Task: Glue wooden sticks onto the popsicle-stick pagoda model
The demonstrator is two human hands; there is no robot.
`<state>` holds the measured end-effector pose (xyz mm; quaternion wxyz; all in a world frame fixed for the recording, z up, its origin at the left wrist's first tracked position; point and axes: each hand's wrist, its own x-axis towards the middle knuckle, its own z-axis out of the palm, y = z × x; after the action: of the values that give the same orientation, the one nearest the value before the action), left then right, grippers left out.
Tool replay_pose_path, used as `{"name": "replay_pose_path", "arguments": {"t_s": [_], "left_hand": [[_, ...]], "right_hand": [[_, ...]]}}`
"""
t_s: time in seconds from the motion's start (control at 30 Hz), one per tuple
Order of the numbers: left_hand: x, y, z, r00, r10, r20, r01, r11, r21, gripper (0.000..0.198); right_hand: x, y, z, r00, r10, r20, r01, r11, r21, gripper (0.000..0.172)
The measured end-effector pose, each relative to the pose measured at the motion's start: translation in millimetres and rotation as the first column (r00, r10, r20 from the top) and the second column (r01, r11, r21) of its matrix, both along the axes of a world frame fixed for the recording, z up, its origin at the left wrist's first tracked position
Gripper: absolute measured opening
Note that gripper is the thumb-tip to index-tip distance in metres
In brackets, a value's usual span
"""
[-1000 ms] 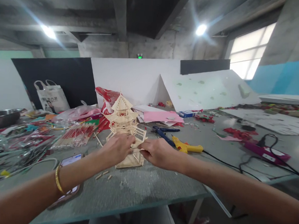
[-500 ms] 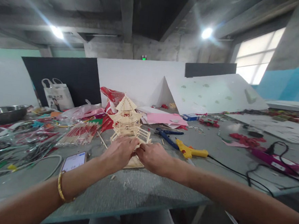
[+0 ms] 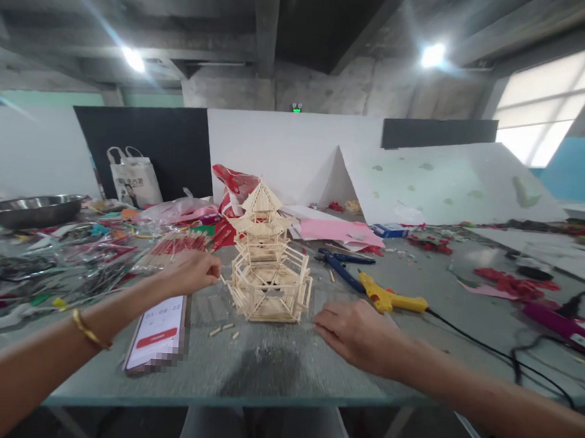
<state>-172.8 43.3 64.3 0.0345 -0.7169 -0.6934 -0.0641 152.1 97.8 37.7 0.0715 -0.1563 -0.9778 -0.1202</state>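
Observation:
A pagoda model [image 3: 272, 264] built of pale wooden sticks stands upright on the table, tiered, with a pointed roof and railings around its wide base. My left hand [image 3: 196, 270] is left of it, apart from the model, over the red-tipped sticks and the phone. Its fingers are curled closed; whatever they may hold is hidden. To the model's right, low over the table, my right hand [image 3: 359, 334] is blurred by motion, its fingers bent and apart from the model. Short stick offcuts [image 3: 221, 330] lie in front of the base. A yellow glue gun [image 3: 390, 297] lies beyond my right hand.
Blue-handled pliers [image 3: 342, 266] lie behind the glue gun, whose black cord runs right. A phone [image 3: 157, 333] showing a timer lies left. Bagged sticks [image 3: 173, 247], a metal bowl [image 3: 32, 211], pink paper [image 3: 339, 232] and red scraps [image 3: 513, 284] are scattered around.
Both hands have let go of the pagoda model and drawn apart, the left one leftward, the right one rightward. The model's base now shows. The view has shifted slightly left.

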Motion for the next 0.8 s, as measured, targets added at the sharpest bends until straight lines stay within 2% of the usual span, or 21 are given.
{"name": "replay_pose_path", "arguments": {"t_s": [0.1,0.2,0.5,0.8], "left_hand": [[-5.2,16.6,-21.8,0.999,-0.030,-0.011,0.030,0.999,-0.010,0.012],[-5.1,25.0,-35.6,0.999,-0.043,-0.026,0.043,0.999,-0.015,0.011],[-8.2,25.9,-42.3,0.998,-0.046,-0.035,0.043,0.996,-0.081,0.010],[-11.0,28.3,-61.4,0.999,-0.031,0.025,0.034,0.994,-0.100,0.012]], "right_hand": [[4.6,-1.2,-4.8,0.998,0.030,0.050,-0.030,1.000,-0.001,0.026],[11.0,-2.7,-6.5,0.997,0.034,0.067,-0.033,0.999,-0.007,0.026],[18.4,-5.6,-2.8,0.992,0.040,0.116,-0.034,0.998,-0.058,0.028],[15.6,-4.3,-4.4,0.992,0.093,0.083,-0.085,0.992,-0.097,0.030]]}}
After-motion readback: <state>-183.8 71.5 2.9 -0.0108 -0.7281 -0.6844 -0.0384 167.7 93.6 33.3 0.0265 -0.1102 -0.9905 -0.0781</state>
